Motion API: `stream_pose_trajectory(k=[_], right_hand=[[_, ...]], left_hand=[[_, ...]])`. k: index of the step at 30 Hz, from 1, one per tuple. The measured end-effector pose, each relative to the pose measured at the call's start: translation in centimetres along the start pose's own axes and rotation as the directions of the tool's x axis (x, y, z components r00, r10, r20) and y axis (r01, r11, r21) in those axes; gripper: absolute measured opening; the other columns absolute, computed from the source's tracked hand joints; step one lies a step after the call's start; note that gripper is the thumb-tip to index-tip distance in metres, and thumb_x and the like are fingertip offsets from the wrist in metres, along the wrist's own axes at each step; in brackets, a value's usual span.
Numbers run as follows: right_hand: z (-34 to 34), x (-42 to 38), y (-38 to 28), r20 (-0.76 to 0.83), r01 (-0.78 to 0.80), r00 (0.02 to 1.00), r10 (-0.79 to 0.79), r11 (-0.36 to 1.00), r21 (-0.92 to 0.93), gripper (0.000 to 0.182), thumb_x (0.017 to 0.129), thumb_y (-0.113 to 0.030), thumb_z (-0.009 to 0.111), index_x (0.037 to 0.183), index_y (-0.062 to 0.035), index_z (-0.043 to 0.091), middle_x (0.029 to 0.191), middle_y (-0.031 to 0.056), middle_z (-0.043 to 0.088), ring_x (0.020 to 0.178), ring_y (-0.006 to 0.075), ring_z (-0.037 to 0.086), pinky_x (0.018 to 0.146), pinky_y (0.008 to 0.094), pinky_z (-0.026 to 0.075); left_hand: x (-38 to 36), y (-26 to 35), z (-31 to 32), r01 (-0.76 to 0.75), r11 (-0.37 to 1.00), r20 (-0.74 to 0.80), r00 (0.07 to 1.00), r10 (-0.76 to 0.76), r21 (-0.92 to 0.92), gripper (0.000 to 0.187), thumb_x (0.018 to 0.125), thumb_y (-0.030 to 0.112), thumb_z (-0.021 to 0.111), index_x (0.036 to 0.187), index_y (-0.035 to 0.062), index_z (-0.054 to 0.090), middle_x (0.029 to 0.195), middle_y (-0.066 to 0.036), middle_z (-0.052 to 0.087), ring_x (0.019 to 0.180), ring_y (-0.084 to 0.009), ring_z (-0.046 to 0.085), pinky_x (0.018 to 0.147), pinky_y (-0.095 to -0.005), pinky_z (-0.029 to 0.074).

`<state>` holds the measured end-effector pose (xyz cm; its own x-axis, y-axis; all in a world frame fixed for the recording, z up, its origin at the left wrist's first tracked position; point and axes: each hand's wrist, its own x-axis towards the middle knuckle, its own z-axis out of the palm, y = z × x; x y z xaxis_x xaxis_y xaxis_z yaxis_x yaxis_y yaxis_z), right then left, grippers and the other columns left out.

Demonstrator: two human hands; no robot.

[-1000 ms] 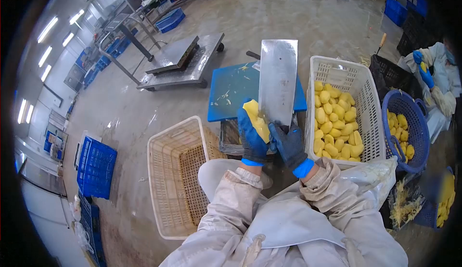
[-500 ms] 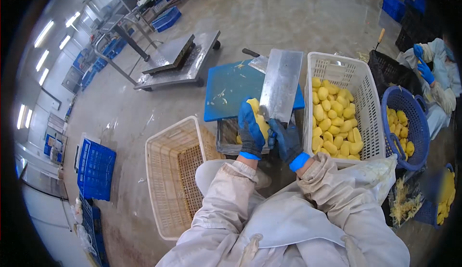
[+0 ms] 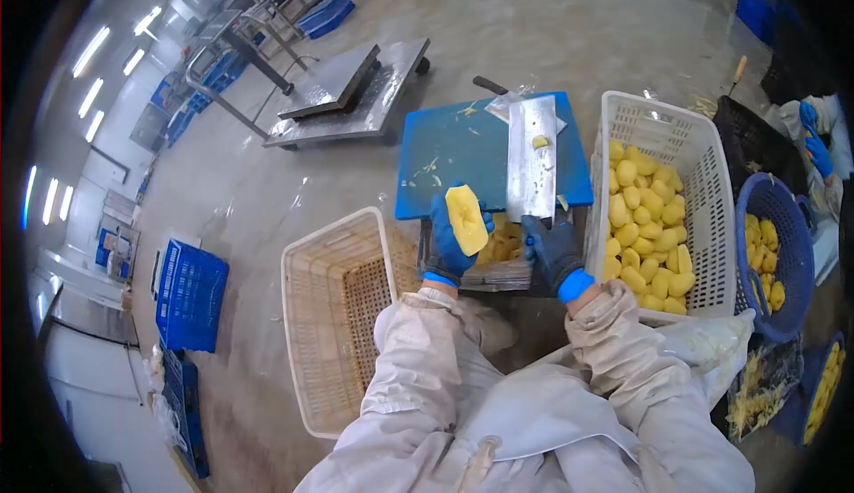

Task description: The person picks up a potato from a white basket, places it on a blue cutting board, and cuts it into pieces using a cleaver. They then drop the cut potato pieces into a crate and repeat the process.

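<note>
My left hand (image 3: 447, 242), in a dark blue glove, holds a peeled yellow potato (image 3: 467, 220) whose pale, trimmed face is turned up. In my right hand (image 3: 553, 253) is the handle of a cleaver (image 3: 530, 173), its broad blade pointing away over the blue cutting board (image 3: 454, 164). A small potato piece (image 3: 541, 141) sticks to the blade. Another knife with a black handle (image 3: 490, 85) lies at the board's far edge, partly covered by the cleaver. Below the board's near edge, a container holds yellow potato pieces (image 3: 503, 242).
To the right stand a white crate (image 3: 707, 182) of peeled potatoes and a purple basket (image 3: 796, 262) with more. A co-worker's gloved hands (image 3: 814, 137) show beyond. At left are a beige crate (image 3: 311, 337), a blue crate (image 3: 191, 297) and a metal platform cart (image 3: 391, 84).
The cleaver has moved away from the potato to the right, and a small piece now clings to its blade. My left hand has turned the potato's cut face upward. The camera view has shifted slightly.
</note>
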<state>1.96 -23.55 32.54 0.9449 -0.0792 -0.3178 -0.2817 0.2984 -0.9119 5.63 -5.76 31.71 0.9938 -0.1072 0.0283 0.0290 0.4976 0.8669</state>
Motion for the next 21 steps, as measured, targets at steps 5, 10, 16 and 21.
stream_pose_trajectory(k=[5, 10, 16, 21], right_hand=[[-2.8, 2.1, -0.1, 0.255, 0.398, 0.83, -0.497, 0.207, -0.894, 0.03, 0.081, -0.027, 0.061, 0.103, -0.0068, 0.058, 0.073, 0.0129, 0.062, 0.066, 0.0262, 0.062, 0.059, 0.0353, 0.049], [-1.4, 0.0, 0.7, 0.114, 0.37, 0.921, -0.372, 0.745, -0.555, 0.03, 0.082, -0.024, 0.06, 0.104, -0.0044, 0.058, 0.078, 0.0154, 0.063, 0.075, 0.0255, 0.063, 0.065, 0.0338, 0.048], [-7.0, -4.3, -5.5, 0.059, 0.184, 0.983, -0.175, 0.902, -0.391, 0.024, 0.083, -0.023, 0.06, 0.098, -0.0042, 0.061, 0.074, 0.0034, 0.058, 0.063, 0.0109, 0.051, 0.062, 0.0263, 0.044], [-19.4, -5.6, -8.2, -0.055, 0.322, 0.926, -0.375, 0.854, -0.409, 0.022, 0.082, -0.016, 0.063, 0.098, -0.0022, 0.059, 0.064, -0.0009, 0.054, 0.053, 0.0077, 0.047, 0.049, 0.0243, 0.041]], left_hand=[[-0.1, 1.5, 0.0, 0.238, 0.86, 0.162, 0.97, -0.183, -0.452, 0.048, 0.089, 0.053, 0.039, 0.121, 0.0176, 0.047, 0.098, -0.011, 0.057, 0.082, -0.0244, 0.057, 0.073, -0.0375, 0.049], [0.2, 1.6, 0.5, 0.22, 0.821, 0.199, 0.971, -0.133, -0.526, 0.048, 0.091, 0.047, 0.036, 0.124, 0.0125, 0.043, 0.1, -0.013, 0.056, 0.082, -0.0262, 0.056, 0.072, -0.0373, 0.049], [-0.4, -0.3, 2.8, 0.395, 0.775, 0.207, 0.919, -0.336, -0.493, 0.039, 0.09, 0.032, 0.049, 0.122, 0.0092, 0.046, 0.112, -0.008, 0.057, 0.102, -0.0232, 0.056, 0.084, -0.038, 0.048], [-1.4, -5.2, 8.0, 0.605, 0.762, 0.23, 0.795, -0.561, -0.232, 0.039, 0.092, 0.035, 0.046, 0.122, 0.0104, 0.048, 0.105, -0.007, 0.059, 0.097, -0.0213, 0.058, 0.078, -0.0356, 0.05]])
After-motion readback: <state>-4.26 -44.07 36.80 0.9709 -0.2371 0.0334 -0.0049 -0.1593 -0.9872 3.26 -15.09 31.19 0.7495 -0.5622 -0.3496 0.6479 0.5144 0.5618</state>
